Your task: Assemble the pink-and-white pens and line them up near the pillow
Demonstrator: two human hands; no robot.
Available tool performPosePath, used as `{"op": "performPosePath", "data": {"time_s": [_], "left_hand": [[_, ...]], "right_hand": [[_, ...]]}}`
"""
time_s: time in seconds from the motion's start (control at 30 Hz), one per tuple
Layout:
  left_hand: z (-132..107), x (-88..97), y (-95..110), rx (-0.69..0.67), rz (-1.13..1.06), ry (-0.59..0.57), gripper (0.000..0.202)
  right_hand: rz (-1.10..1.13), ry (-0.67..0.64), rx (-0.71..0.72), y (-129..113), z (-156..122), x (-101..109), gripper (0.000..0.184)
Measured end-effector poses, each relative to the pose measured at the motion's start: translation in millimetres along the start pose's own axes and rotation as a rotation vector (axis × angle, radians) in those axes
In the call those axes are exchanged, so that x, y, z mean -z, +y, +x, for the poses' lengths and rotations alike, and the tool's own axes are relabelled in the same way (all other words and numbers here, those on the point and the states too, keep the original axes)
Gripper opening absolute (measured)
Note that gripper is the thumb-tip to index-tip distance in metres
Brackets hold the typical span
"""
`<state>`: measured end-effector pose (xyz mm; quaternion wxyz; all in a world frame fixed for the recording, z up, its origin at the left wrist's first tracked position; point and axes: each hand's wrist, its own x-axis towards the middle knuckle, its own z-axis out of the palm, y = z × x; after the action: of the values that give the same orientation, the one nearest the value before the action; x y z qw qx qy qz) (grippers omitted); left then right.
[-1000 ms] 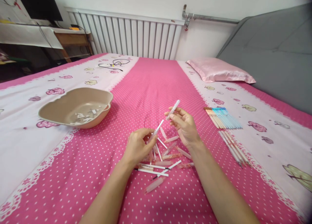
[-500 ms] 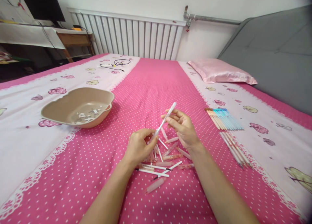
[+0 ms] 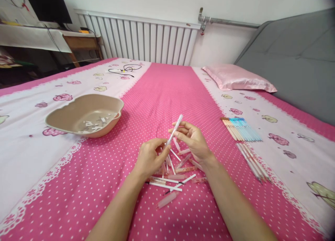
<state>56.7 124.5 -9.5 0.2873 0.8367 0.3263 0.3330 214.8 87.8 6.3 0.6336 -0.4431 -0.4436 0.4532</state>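
Note:
A slim whitish pen (image 3: 173, 130) slants up between my two hands. My left hand (image 3: 151, 156) is closed on its lower end, hiding that tip. The fingers of my right hand (image 3: 192, 139) pinch it higher up, near the upper end. Under both hands lies a loose heap of pen parts: pinkish pen barrels (image 3: 166, 200), some with a printed pattern, and white refills (image 3: 164, 185) with dark tips. Part of this heap is hidden by my hands.
To the left stands a beige plastic basin (image 3: 83, 106) with small white bits inside. A row of orange and blue pens (image 3: 242, 129) lies at right, with several whitish pens (image 3: 252, 160) below it. Farther back are a coiled black cable (image 3: 131, 69) and a pink pillow (image 3: 238, 77).
My right hand has moved slightly down and left, toward my left hand, and the pen's upper end sits lower. My left hand has stayed nearly in place.

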Motion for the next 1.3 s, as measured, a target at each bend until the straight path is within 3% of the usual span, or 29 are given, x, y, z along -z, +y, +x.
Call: {"op": "performPosePath", "data": {"time_s": [0.23,0.4,0.63,0.97,1.3], "left_hand": [[-0.1,0.2,0.1,-0.003,-0.003,0.001,0.024],[-0.7,0.8,0.0,-0.002,-0.002,-0.005,0.025],[-0.9,1.1,1.1,0.022,-0.029,-0.016,0.026],[-0.4,6.1,7.0,0.114,-0.267,-0.099,0.029],[-1.1,2.2,2.4,0.079,-0.21,-0.047,0.027]], "right_hand": [[-0.021,0.007,-0.014,-1.0,-0.6,-0.2,0.036],[-0.056,0.018,-0.109,-5.0,-2.6,-2.3,0.043],[-0.053,0.031,-0.079,-3.9,-0.3,-4.1,0.039],[-0.019,-0.089,-0.063,0.1,-0.9,1.1,0.037],[-0.025,-0.028,-0.077,-2.2,-0.4,-1.1,0.035]]}}
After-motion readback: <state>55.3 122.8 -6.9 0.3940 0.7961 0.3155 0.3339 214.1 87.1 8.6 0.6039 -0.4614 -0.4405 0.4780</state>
